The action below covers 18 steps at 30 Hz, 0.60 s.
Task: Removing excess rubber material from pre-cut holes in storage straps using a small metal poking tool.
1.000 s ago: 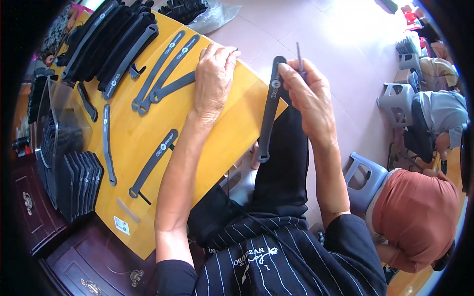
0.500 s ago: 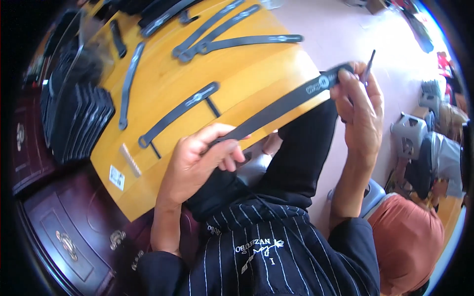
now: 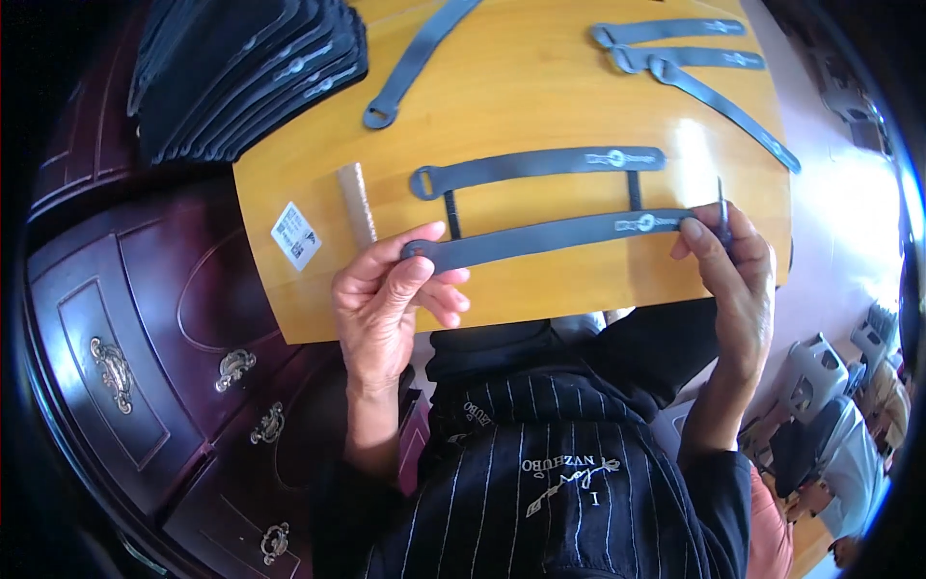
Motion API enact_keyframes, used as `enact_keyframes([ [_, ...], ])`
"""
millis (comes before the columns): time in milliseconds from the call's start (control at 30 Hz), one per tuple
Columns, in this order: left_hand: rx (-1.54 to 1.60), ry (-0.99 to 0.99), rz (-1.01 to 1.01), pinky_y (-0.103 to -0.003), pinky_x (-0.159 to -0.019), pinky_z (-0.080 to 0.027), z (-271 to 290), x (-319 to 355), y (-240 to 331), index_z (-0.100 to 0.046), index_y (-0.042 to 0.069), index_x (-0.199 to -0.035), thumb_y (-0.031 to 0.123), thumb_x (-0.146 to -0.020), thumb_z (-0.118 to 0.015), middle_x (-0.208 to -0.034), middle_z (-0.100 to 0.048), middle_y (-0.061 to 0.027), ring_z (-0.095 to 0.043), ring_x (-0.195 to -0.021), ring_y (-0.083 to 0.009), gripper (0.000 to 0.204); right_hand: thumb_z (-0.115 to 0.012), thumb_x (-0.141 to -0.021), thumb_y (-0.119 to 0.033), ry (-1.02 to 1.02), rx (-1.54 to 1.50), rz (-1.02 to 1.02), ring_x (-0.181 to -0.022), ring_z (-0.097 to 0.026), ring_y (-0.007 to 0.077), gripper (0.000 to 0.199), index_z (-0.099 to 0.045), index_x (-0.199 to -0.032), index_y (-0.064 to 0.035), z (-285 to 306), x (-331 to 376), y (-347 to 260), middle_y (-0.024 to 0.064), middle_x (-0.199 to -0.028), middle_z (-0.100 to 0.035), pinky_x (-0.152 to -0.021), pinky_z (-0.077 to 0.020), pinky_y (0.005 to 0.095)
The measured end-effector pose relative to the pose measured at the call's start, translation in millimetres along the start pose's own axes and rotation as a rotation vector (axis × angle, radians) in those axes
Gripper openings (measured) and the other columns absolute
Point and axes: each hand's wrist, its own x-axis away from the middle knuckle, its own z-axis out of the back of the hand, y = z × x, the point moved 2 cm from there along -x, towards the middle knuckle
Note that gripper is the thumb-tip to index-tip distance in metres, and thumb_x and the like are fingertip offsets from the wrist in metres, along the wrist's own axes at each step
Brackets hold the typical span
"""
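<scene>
A long dark grey strap [image 3: 550,239] with pale print is stretched lengthwise just above the table's near side. My left hand [image 3: 381,299] pinches its end with the slot, and my right hand [image 3: 738,275] pinches the printed end. A slim dark pointed tool [image 3: 722,207] also sits in my right hand; its exact kind is hard to make out. Just beyond lies a similar strap [image 3: 526,172], roughly parallel. Two short black strips, one at the left [image 3: 452,214] and one at the right [image 3: 634,190], show between the two straps.
More straps lie at the table's far right [image 3: 685,58] and far middle [image 3: 415,72]. A thick stack of black straps [image 3: 260,77] stands at the far left. A white label [image 3: 296,236] and a beige strip [image 3: 358,203] are on the yellow table [image 3: 540,304]. Dark drawers [image 3: 106,357] flank it.
My view has turned and the table appears more level. The held strap has come from a slant above the table to alongside the lying strap, both hands keeping its ends.
</scene>
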Motion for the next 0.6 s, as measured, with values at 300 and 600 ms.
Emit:
enact_keyframes([
  [300,-0.444,0.154,-0.121,-0.022,-0.057,-0.055,-2.7,-9.3,0.3,-0.064,-0.002,-0.109,0.0,-0.093,-0.055,-0.097,-0.063,-0.0086,-0.064,-0.07,-0.0143,0.019,-0.071,-0.084,-0.013,0.074,0.004,-0.063,-0.067,-0.048,0.0044,0.013,-0.063,-0.087,-0.003,2.4,-9.1,7.0,-0.0029,-0.072,-0.057,-0.065,-0.0349,0.0188],
  [600,-0.665,0.354,-0.229,-0.016,-0.047,-0.04,-4.9,-28.2,1.6,-0.06,-0.002,-0.099,-0.004,-0.086,-0.065,-0.076,-0.061,-0.0029,-0.051,-0.058,-0.0016,0.014,-0.073,-0.084,-0.018,0.083,0.086,-0.033,-0.064,-0.042,0.0032,0.017,-0.062,-0.082,-0.0051,-8.0,-26.3,2.5,-0.0061,-0.069,-0.053,-0.062,-0.0308,0.0197],
])
